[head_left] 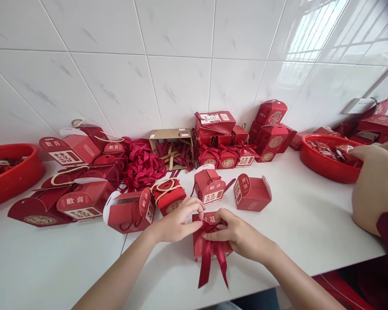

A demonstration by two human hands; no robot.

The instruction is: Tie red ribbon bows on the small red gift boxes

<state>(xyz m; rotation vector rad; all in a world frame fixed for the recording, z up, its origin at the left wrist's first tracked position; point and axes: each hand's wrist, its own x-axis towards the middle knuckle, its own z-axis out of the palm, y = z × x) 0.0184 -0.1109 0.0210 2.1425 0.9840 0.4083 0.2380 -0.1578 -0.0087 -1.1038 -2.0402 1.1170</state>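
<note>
A red gift box (pixel 198 252) stands at the front middle of the table. Dark red satin ribbon (pixel 205 263) is gathered at its top, and two tails hang down its near side. My left hand (pixel 177 220) comes in from the left, its thumb and curled fingertips closed on the ribbon at the top. From the right, my right hand (pixel 241 234) grips the ribbon with thumb and fingers while resting against the box's side. The fingers partly hide the knot area. Just beyond are a small box with white characters (pixel 210 185) and another red box (pixel 254 193).
Red boxes with gold cord (pixel 170 196) stand at the left. Behind lie a heap of ribbon (pixel 144 161), a cardboard box of strips (pixel 153 134) and stacked boxes (pixel 220 125). Red basins (pixel 16 189) (pixel 326 168) flank the table; another person's arm (pixel 371 189) reaches over the right one.
</note>
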